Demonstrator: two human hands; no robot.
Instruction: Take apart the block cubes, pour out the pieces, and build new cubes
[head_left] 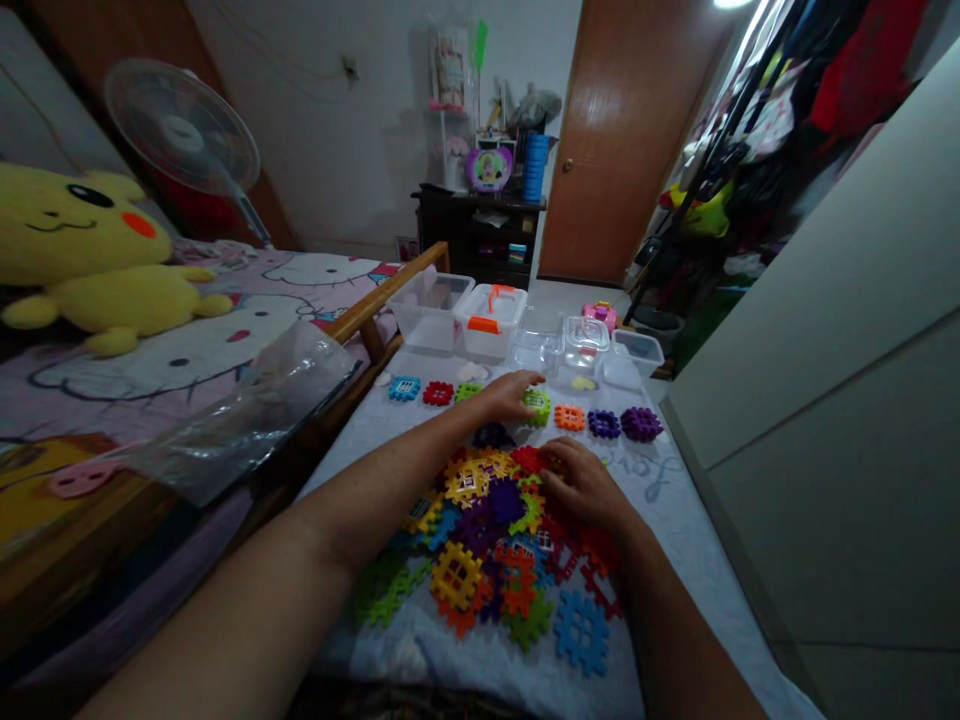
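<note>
My left hand (512, 397) reaches over the pile to a row of gear-edged plastic building blocks. Its fingers close on a light green block (537, 406) in that row. At the pile's right side, my right hand (585, 480) has bent fingers at the edge of a red block (528, 460). The heap of loose blocks mixes yellow (457, 573), purple (506, 501), orange (517, 582), green and red pieces. A blue block (582, 632) lies at its near right. To the row's right sit an orange (569, 417), a dark blue (604, 424) and a purple block (641, 425).
Clear plastic boxes, one with an orange-clipped lid (491, 318), stand along the table's far end. A bed with a wooden rail (390, 290), a plastic bag (247, 410) and a yellow plush toy (112, 260) is on the left. A pale cabinet (840, 420) borders the right.
</note>
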